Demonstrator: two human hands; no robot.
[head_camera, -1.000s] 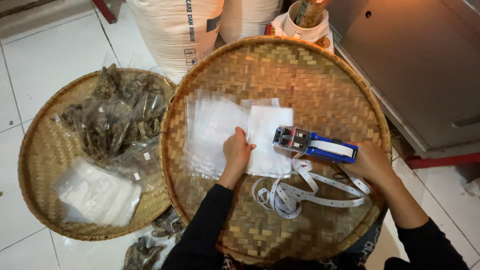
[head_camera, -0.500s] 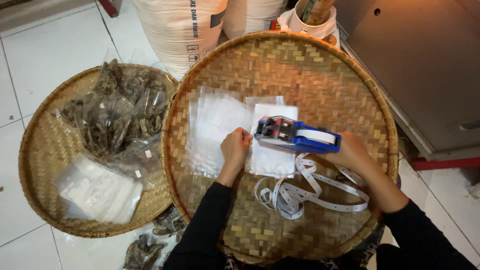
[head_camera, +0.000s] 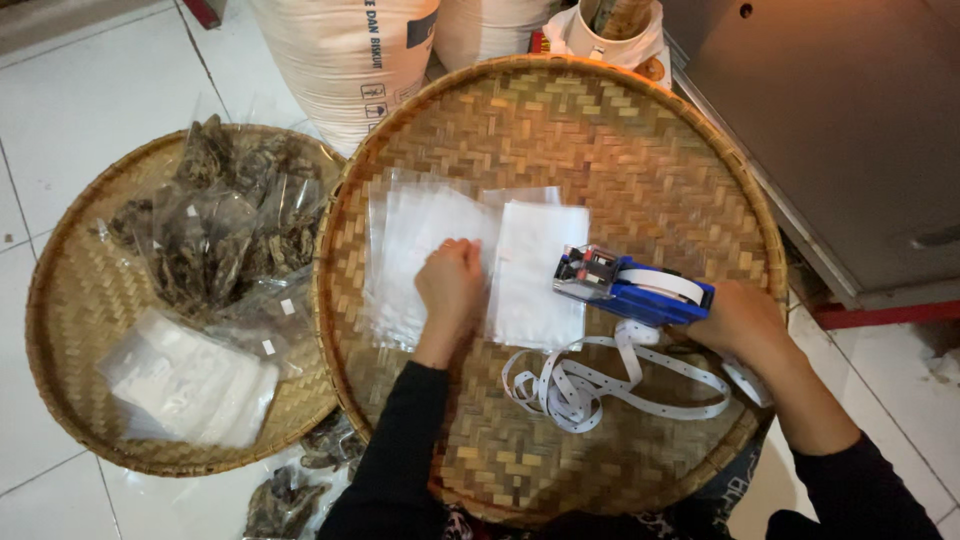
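My right hand (head_camera: 742, 322) grips a blue and white label gun (head_camera: 630, 284), its head hovering at the right edge of a white plastic pouch (head_camera: 535, 272). My left hand (head_camera: 450, 284) lies fingers down on a spread of clear plastic pouches (head_camera: 412, 250), just left of the white one. All this sits in a big round woven bamboo tray (head_camera: 620, 150). A loose white strip of label backing (head_camera: 590, 380) curls out of the gun onto the tray near me.
A second woven tray (head_camera: 70, 330) at the left holds clear bags of dark dried food (head_camera: 215, 225) and a stack of white pouches (head_camera: 190, 385). Large white sacks (head_camera: 340, 55) stand behind. A grey metal cabinet (head_camera: 850, 120) is at the right. More dark bags (head_camera: 290, 490) lie on the floor.
My right hand swung the label gun left over the white pouch, then drew it back right and a little lower. My left hand shifted slightly on the clear pouches.
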